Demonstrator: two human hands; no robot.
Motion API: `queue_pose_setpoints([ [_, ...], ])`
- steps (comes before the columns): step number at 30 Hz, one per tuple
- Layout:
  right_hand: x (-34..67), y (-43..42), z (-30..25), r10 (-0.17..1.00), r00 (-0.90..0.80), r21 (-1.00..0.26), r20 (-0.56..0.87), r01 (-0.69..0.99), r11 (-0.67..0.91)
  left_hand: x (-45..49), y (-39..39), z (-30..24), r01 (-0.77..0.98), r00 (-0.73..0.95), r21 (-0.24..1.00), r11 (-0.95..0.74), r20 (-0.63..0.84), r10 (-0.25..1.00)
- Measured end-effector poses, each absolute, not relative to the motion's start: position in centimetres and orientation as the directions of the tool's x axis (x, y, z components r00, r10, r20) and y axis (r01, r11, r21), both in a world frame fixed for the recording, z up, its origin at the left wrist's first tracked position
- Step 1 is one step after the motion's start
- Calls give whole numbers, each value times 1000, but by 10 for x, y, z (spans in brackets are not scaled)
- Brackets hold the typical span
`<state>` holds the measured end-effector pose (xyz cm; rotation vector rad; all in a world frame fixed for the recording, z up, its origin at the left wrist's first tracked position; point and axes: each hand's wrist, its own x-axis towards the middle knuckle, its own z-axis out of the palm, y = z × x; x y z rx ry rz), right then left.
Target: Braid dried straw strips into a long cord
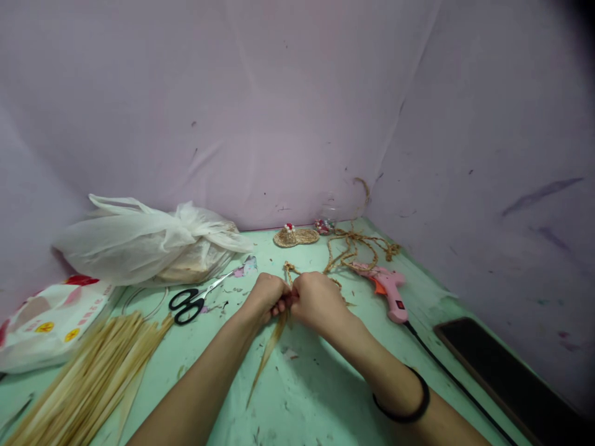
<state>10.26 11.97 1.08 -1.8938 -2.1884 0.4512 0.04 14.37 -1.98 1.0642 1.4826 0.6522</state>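
Note:
My left hand and my right hand meet over the middle of the green table, fingers closed together on a braided straw cord. Loose straw ends hang from beneath my fingers toward me. Beyond my right hand, the long cord lies in loops on the table. The exact grip of the fingertips is partly hidden by the hands. Behind them sits a small woven straw slipper with red and white beads.
Black-handled scissors and a bundle of straw strips lie left, near a white plastic bag and a printed packet. To the right are a pink glue gun with its cable and a dark phone. Beads in a clear container stand behind.

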Motion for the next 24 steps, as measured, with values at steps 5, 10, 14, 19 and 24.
queue_pose_setpoints([
  [5, 98, 114, 14, 951, -309, -328, -32, 902, 282, -12, 148, -24, 215, 186, 907, 363, -402, 896],
  [10, 122, 125, 18, 926, -370, -477, -75, 829, 293, -21, 152, -26, 186, 280, 916, 354, -395, 875],
  [14, 142, 146, 10, 976, -162, -798, -147, 602, -20, -21, 153, -24, 173, 287, 912, 373, -409, 866],
  [19, 125, 149, -6, 902, -136, -893, -411, 261, -367, -21, 153, -23, 173, 303, 910, 378, -414, 858],
  [24, 112, 143, -13, 898, -141, -866, -418, 360, -347, -21, 152, -25, 192, 355, 925, 327, -376, 856],
])
